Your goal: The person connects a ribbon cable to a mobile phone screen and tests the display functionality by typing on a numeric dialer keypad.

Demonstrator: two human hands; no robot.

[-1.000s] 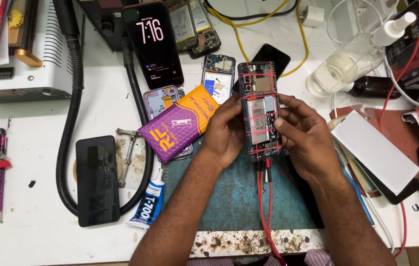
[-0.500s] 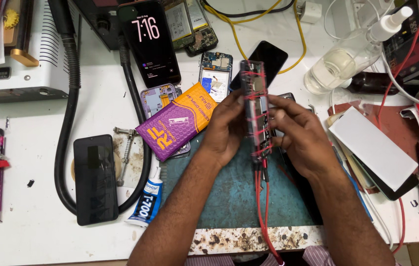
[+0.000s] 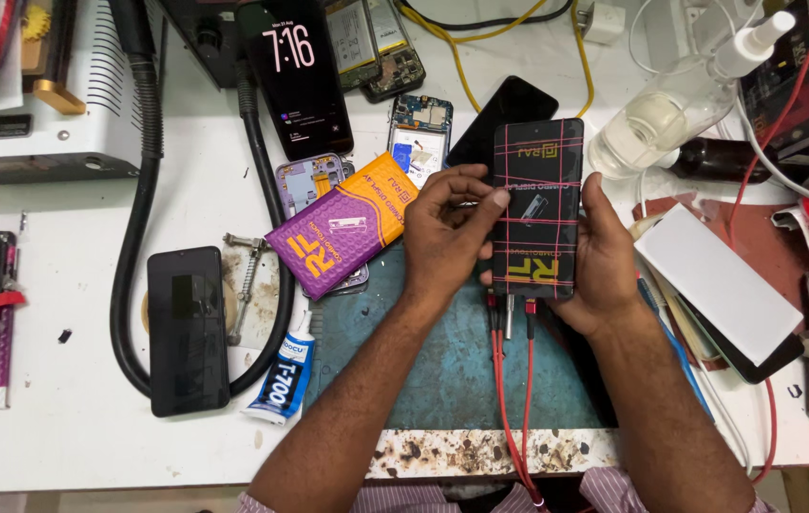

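Both hands hold a black phone display panel [image 3: 537,204] with red grid lines on its protective film, face up above the teal work mat [image 3: 452,370]. My left hand [image 3: 452,233] pinches its left edge with the fingertips on the film. My right hand [image 3: 604,261] cups its right side and lower edge. Red wires [image 3: 509,380] hang from under the panel toward me. A purple and orange display box [image 3: 342,228] lies just left of my left hand.
A lit phone [image 3: 295,71] lies at the back, with bare phone boards [image 3: 418,133] beside it. A black phone [image 3: 188,328], a glue tube [image 3: 281,375] and a thick black hose [image 3: 138,190] lie left. A spray bottle [image 3: 680,104] and white panel [image 3: 718,285] sit right.
The piece in my hands has been turned over: earlier its back with circuitry and red bands showed, then its edge, now the black gridded face. Both hands stayed on it.
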